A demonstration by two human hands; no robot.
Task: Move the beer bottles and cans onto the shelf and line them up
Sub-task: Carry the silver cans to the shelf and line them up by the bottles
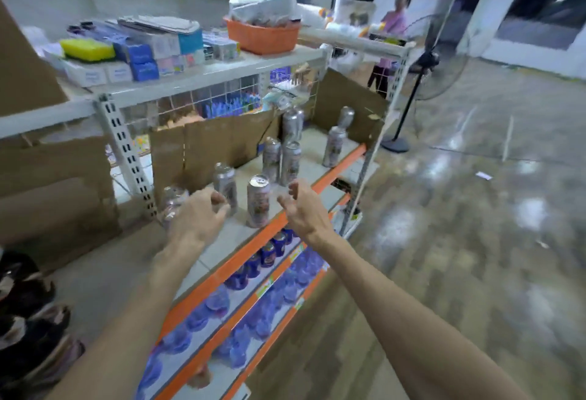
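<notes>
Both my hands are empty, fingers loosely curled. My left hand [196, 218] hovers between the blurred end can [172, 204] and the second can [225, 185], and my right hand [298, 209] is just right of the front can [258, 201]. The cans stand scattered on the shelf [345, 161]. I'd grip each one low round its body and slide rather than lift it, so the neighbours stay upright.
</notes>
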